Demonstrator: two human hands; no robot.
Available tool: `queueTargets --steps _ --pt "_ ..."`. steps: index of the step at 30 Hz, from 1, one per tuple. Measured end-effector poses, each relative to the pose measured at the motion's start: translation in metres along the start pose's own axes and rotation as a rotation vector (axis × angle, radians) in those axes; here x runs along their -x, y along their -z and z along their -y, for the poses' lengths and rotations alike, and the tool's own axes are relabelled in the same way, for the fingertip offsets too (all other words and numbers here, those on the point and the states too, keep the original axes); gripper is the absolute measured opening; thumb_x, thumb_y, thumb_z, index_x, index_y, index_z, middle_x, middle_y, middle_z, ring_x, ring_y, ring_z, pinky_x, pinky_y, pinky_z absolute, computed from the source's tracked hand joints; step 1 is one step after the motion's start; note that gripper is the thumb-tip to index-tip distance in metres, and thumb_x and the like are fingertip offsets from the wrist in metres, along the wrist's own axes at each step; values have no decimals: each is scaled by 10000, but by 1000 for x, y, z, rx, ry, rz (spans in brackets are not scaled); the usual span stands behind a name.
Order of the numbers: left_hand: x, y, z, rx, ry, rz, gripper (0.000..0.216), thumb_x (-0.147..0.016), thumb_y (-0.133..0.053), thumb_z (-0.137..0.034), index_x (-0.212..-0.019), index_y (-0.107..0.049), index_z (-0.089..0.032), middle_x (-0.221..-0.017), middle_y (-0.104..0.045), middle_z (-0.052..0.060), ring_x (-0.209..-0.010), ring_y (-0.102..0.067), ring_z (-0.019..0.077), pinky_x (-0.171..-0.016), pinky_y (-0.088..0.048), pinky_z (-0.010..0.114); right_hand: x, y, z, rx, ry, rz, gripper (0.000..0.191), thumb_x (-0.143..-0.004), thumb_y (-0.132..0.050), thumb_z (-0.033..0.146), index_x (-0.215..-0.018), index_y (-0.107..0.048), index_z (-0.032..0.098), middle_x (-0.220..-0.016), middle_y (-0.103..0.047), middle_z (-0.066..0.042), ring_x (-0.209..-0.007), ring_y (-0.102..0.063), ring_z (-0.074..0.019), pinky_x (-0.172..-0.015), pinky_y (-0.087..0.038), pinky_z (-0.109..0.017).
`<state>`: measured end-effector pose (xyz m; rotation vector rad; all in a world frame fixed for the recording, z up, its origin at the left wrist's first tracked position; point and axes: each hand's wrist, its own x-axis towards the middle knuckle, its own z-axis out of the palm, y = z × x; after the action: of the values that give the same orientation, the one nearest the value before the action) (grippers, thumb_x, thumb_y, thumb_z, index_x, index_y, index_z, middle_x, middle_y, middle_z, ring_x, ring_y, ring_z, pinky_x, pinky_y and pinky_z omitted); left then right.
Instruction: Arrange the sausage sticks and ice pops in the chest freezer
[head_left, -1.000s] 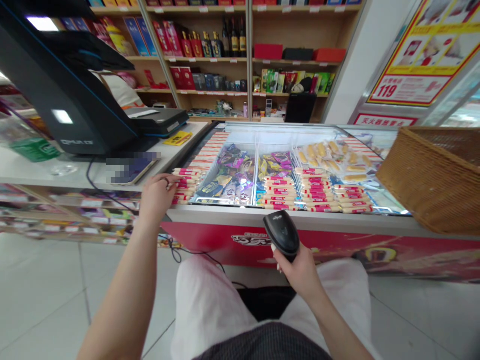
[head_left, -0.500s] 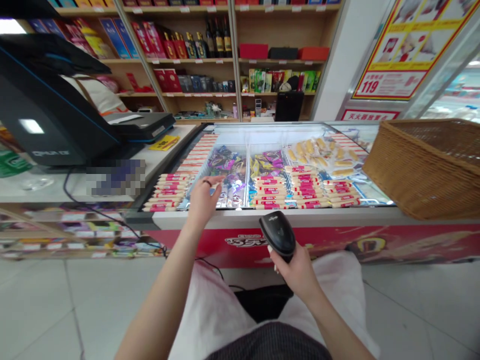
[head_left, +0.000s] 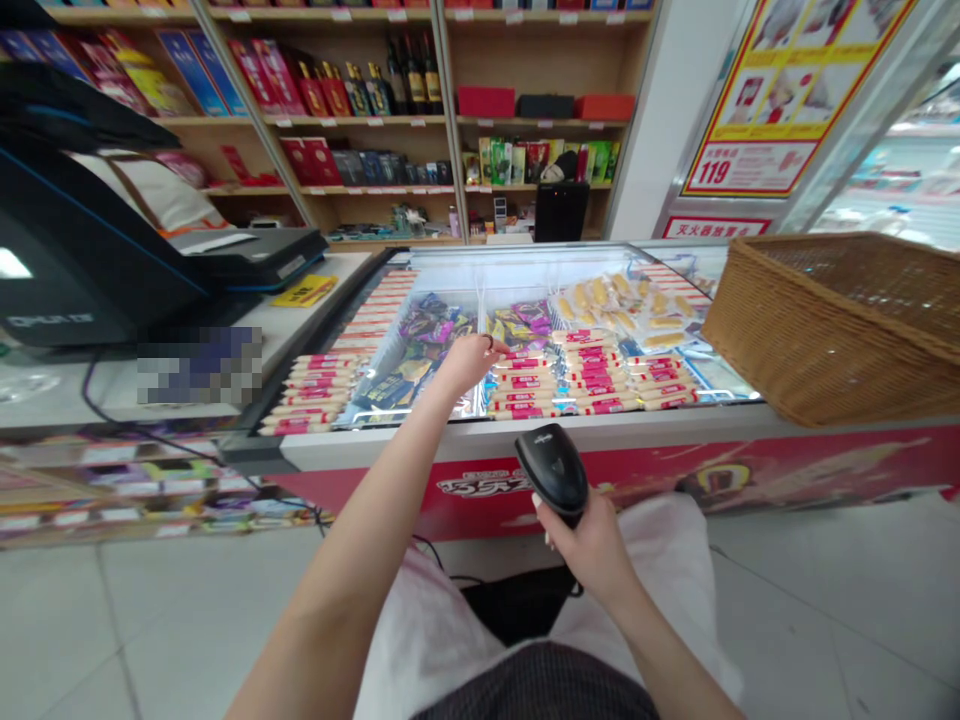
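My left hand [head_left: 466, 362] reaches over the glass lid of the chest freezer [head_left: 600, 432]. Its fingers are stretched out to the right, and the tips touch a stack of red-and-cream sausage sticks [head_left: 529, 385] lying on the glass. Nothing shows inside that hand. My right hand [head_left: 592, 548] is closed round the grip of a black barcode scanner [head_left: 553, 468], held in front of the freezer's red front, head pointing up and away. More rows of sausage sticks [head_left: 307, 392] lie along the lid's left edge and to the right [head_left: 637, 372].
A large wicker basket [head_left: 825, 320] stands on the freezer's right end. A black till screen [head_left: 67, 260] and a printer [head_left: 247, 255] sit on the white counter [head_left: 45, 400] at left, with a cable hanging down. Wooden shelves [head_left: 450, 120] of boxes and bottles line the back wall.
My left hand has moved right, from the sausage sticks at the lid's left edge to the stack in the middle. The scanner in my right hand has stayed about where it was.
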<state>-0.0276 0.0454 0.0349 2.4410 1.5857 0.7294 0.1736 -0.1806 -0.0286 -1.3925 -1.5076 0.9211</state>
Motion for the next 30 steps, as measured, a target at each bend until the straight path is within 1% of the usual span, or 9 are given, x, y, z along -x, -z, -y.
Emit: queueTargets --steps 2,4,8,11,13,16,19,24,30 --pt "-2 2 3 3 7 17 233 -862 -607 -118 -974 -800 -189 -1026 -793 79 -960 -734 259 -895 -554 325 0 0 1 0 5 6 281 -861 -662 418 -929 -709 149 -560 -703 -57 -544 -713 -252 -547 -548 -292" --pt "-3 3 5 -1 5 16 224 -849 -623 -118 -971 -798 -186 -1014 -793 81 -954 -735 254 -887 -555 313 0 -1 2 -1 12 8 268 -858 -663 400 -933 -709 147 -567 -707 -56 -553 -717 -252 -556 -551 -293" --pt "7 5 9 -17 9 -59 230 -879 -580 -142 -953 -792 -191 -1024 -778 90 -993 -719 255 -932 -541 337 1 -1 3 0 13 -3 258 -853 -665 390 -931 -712 149 -571 -711 -58 -563 -723 -257 -554 -552 -292" --pt "28 9 9 -1 11 -152 248 -918 -546 -183 -1012 -775 -178 -1069 -754 105 -1015 -702 256 -963 -532 373 0 0 2 11 10 -11 270 -856 -663 407 -927 -715 152 -566 -710 -60 -559 -723 -259 -550 -550 -293" --pt "46 10 5 28 -11 -192 252 -941 -542 -219 -1056 -761 -173 -1085 -739 104 -1010 -696 244 -953 -534 365 -2 1 1 15 9 -14 284 -854 -663 421 -929 -716 152 -562 -709 -60 -552 -721 -259 -544 -547 -294" --pt "73 8 -1 73 -63 -204 241 -959 -556 -262 -1070 -754 -181 -1039 -730 85 -970 -694 219 -920 -538 336 -6 0 1 14 13 -12 286 -847 -662 414 -950 -714 152 -580 -717 -62 -564 -725 -260 -544 -546 -292" --pt "90 2 -5 101 -82 -221 244 -975 -541 -266 -1081 -747 -190 -1010 -717 84 -970 -686 215 -918 -534 341 -12 -3 3 28 15 -10 287 -845 -654 406 -965 -713 151 -585 -719 -64 -574 -730 -265 -547 -544 -293" --pt "96 -5 -4 138 -91 -265 251 -982 -532 -253 -1119 -731 -186 -1020 -693 85 -1000 -668 214 -934 -523 350 -20 -6 9 102 41 -46 248 -826 -652 381 -925 -715 162 -595 -728 -76 -596 -739 -276 -577 -546 -302" --pt "98 -5 -7 153 -93 -288 242 -989 -526 -270 -1110 -727 -208 -1030 -688 80 -1008 -662 215 -944 -519 352 -23 -6 15 165 81 -61 229 -839 -635 379 -906 -719 177 -596 -728 -69 -632 -749 -278 -646 -559 -313"
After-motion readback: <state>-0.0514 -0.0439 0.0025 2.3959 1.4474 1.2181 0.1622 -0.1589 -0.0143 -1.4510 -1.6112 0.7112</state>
